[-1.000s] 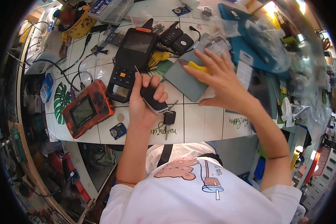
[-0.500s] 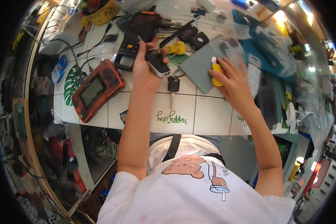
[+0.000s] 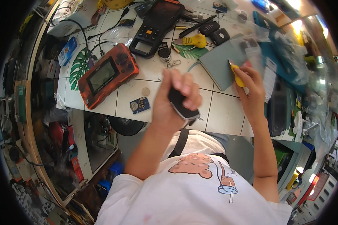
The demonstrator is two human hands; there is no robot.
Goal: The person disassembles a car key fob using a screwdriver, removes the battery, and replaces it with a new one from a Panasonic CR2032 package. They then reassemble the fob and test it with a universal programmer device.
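The left hand (image 3: 165, 105) is raised above the near edge of the white tiled worktop (image 3: 221, 108), its image slightly blurred. Its fingers are curled around the black fob (image 3: 181, 108), grasping it against the palm; the fob's silvery edge faces 5 o'clock. The right hand (image 3: 254, 90) is at 2 o'clock from the left hand. Its thumb and fingers pinch the yellow-handled tool (image 3: 238, 78), whose tip points to 11 o'clock over the grey pad (image 3: 218, 62); whether the tool touches the pad cannot be determined.

Relative to the left hand, surrounding items are positioned as follows. At 10 o'clock: the red-orange handheld device (image 3: 108, 76). At 9 o'clock: the blue circuit board (image 3: 139, 105), with a small round disc (image 3: 145, 91) just beside it. At 12 o'clock: the black keypad device (image 3: 151, 33). At 1 o'clock: the yellow-handled screwdriver (image 3: 195, 41) and, beyond it, two black key fobs (image 3: 209, 28).
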